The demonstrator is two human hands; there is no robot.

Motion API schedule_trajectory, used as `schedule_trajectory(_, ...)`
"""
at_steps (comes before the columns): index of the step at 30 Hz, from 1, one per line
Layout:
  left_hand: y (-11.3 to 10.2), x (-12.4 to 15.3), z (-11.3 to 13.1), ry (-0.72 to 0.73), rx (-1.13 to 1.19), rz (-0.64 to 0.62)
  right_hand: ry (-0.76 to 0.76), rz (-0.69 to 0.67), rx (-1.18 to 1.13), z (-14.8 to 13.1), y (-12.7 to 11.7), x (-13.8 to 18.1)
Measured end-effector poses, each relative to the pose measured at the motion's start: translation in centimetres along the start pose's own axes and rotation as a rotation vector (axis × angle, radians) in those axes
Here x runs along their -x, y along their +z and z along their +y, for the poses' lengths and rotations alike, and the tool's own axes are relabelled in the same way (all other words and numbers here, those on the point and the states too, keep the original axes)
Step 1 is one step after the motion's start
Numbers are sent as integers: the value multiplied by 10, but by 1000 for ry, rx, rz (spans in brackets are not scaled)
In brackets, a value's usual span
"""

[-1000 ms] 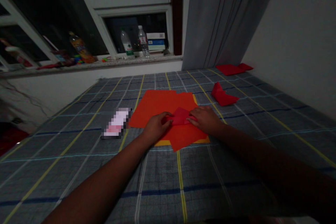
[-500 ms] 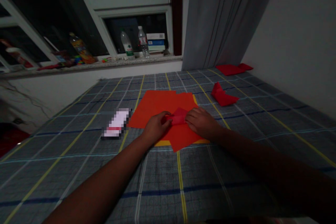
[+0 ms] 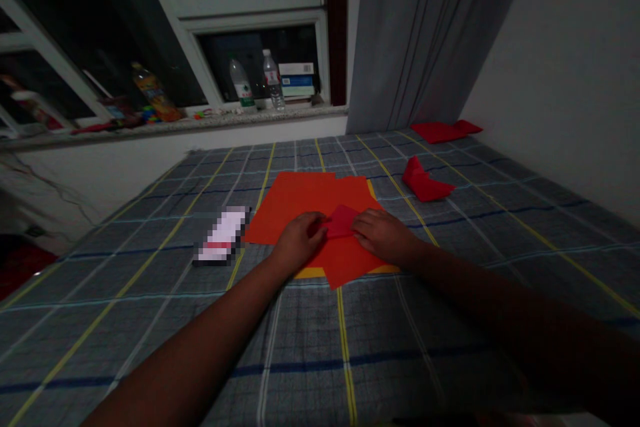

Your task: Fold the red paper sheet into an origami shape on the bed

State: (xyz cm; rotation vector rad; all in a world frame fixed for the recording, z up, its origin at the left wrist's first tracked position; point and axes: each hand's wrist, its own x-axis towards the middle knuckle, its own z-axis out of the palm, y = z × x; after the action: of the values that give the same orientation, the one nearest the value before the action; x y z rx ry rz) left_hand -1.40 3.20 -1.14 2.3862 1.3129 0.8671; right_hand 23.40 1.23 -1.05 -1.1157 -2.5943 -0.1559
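Note:
A folded piece of red paper (image 3: 341, 221) lies between my two hands, on top of orange sheets. My left hand (image 3: 300, 238) grips its left side, thumb and fingers curled round the edge. My right hand (image 3: 377, 232) has its fingers bent over the right side of the same piece, the fingertips pressed together. Under them spread the orange paper sheets (image 3: 295, 197), one corner pointing towards me. A strip of yellow paper (image 3: 310, 273) shows beneath their near edge. My fingers hide both sides of the red piece.
A phone (image 3: 223, 235), its screen blurred out, lies left of the sheets on the checked cloth (image 3: 175, 347). A folded red paper shape (image 3: 425, 181) stands to the right. Further back lies more red paper (image 3: 440, 132). Bottles (image 3: 273, 83) and stacked boxes (image 3: 297, 83) line the windowsill.
The upper part of the red paper between my hands now looks flatter and more evenly pink, with the lighter band gone. Both hands have barely moved.

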Motion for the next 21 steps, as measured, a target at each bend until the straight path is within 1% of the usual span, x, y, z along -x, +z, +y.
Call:
schedule_trajectory(4,-2,0,2,40,-8,-18,10,-12,-16,0,0,0)
schedule_trajectory(7,-4,0,4,97,-24,-22,23,-17,-35,-1,-1,-1)
schedule_trajectory(12,-5,1,8,218,-98,-94,43,-32,-75,0,-1,-1)
schedule_trajectory(16,-3,2,6,251,-187,-145,42,-29,-111,3,1,0)
schedule_trajectory(21,-2,1,2,268,-184,-171,29,-17,-104,6,4,0)
